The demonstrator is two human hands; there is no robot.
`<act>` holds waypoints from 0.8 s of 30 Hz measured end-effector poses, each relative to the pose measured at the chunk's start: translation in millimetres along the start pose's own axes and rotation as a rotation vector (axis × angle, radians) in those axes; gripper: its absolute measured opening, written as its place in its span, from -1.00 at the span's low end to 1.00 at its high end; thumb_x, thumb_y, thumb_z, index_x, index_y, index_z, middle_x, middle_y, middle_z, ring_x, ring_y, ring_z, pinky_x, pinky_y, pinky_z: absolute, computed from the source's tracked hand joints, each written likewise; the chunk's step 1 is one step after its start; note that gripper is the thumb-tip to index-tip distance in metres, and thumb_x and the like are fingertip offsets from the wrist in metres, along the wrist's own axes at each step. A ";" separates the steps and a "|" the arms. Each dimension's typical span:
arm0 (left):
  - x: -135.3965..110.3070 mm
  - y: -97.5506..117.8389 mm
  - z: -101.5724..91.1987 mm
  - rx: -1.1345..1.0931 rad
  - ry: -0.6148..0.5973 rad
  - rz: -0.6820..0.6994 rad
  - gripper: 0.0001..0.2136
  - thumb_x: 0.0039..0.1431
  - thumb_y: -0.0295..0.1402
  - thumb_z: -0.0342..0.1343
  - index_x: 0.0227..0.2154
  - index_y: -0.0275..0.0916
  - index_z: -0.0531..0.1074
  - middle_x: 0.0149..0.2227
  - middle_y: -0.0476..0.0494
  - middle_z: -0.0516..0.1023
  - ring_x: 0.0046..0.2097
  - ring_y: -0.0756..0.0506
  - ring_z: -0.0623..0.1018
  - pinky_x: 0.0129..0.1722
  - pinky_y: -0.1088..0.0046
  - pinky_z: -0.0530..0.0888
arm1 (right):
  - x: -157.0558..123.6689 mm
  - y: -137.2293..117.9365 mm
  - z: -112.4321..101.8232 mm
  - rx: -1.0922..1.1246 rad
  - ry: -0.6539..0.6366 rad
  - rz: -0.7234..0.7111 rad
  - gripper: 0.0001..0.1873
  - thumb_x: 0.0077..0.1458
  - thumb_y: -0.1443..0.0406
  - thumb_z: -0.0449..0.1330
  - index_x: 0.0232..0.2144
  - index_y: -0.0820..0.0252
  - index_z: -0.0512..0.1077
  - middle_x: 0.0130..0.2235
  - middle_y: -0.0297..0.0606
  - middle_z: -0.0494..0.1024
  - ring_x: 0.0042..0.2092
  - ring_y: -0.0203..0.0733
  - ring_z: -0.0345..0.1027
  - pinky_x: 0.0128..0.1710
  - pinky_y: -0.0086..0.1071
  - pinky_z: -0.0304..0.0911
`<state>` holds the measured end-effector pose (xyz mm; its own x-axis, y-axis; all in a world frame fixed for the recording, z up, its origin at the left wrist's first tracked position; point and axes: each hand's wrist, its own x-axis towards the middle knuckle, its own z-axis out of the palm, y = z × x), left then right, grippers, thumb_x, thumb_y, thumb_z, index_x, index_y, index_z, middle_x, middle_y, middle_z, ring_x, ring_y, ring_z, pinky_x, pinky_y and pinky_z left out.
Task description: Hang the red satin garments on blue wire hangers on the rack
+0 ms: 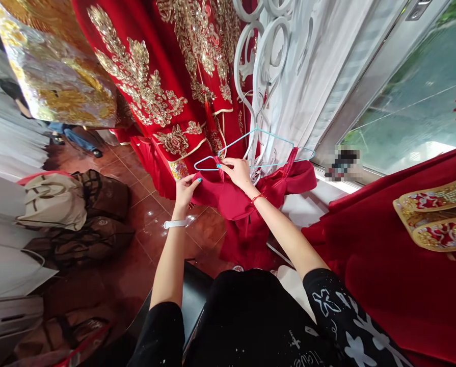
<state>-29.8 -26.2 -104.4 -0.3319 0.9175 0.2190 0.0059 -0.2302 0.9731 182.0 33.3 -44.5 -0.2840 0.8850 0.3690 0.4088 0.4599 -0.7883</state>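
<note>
A plain red dress point(246, 204) hangs on a light blue wire hanger point(266, 135) in front of me. My left hand point(185, 188) pinches the left edge of the dress near its shoulder, fingers closed on the cloth. My right hand point(237, 171) grips the dress strap at the hanger's left arm. A white band circles my left wrist and a red cord my right.
A red gown with gold embroidery point(162, 76) hangs behind, beside a white scrolled metal stand point(266, 56). Bags point(78, 209) lie on the tiled floor at left. Red cloth with gold trim point(403, 255) covers the right. A window point(414, 97) is at far right.
</note>
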 end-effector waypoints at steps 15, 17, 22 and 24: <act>35.9 33.9 -2.2 0.224 0.091 0.256 -0.76 -0.04 -0.19 0.40 -0.37 -0.25 0.65 -0.32 -0.12 0.64 -0.20 -0.14 0.60 -0.05 0.28 0.54 | -10.3 -2.3 -4.5 -0.073 0.046 0.028 -0.86 0.28 0.20 0.32 -0.18 0.06 0.68 -0.06 -0.26 0.74 0.02 -0.04 0.62 0.28 -0.08 0.16; 40.9 48.2 4.1 0.267 0.030 0.315 -0.79 0.03 -0.19 0.36 -0.36 -0.23 0.66 -0.32 -0.12 0.64 -0.21 -0.14 0.59 -0.04 0.26 0.54 | -11.1 -3.9 -4.7 -0.066 0.046 0.027 -0.84 0.28 0.19 0.32 -0.19 0.07 0.68 -0.07 -0.24 0.75 0.02 -0.02 0.62 0.27 -0.06 0.16; 35.2 83.5 39.5 0.412 -0.180 0.476 -0.83 0.18 -0.20 0.30 -0.33 -0.19 0.67 -0.29 -0.11 0.63 -0.18 -0.15 0.57 0.04 0.20 0.53 | -11.9 -2.7 -7.9 -0.035 -0.007 0.029 -0.87 0.28 0.21 0.31 -0.19 0.01 0.68 -0.10 -0.30 0.75 0.01 -0.02 0.63 0.24 -0.09 0.25; 29.1 92.1 51.7 0.464 -0.234 0.506 -0.82 0.25 -0.19 0.25 -0.29 -0.17 0.65 -0.25 -0.12 0.64 -0.14 -0.16 0.58 0.07 0.19 0.52 | -12.1 0.7 -8.8 -0.024 -0.010 0.041 -0.87 0.27 0.21 0.32 -0.19 -0.01 0.68 -0.11 -0.31 0.75 0.02 -0.02 0.63 0.21 -0.11 0.29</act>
<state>9.8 -3.8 -4.7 0.0278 0.7926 0.6091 0.5222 -0.5311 0.6673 193.4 23.6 -45.2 -0.2749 0.9024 0.3318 0.4406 0.4250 -0.7908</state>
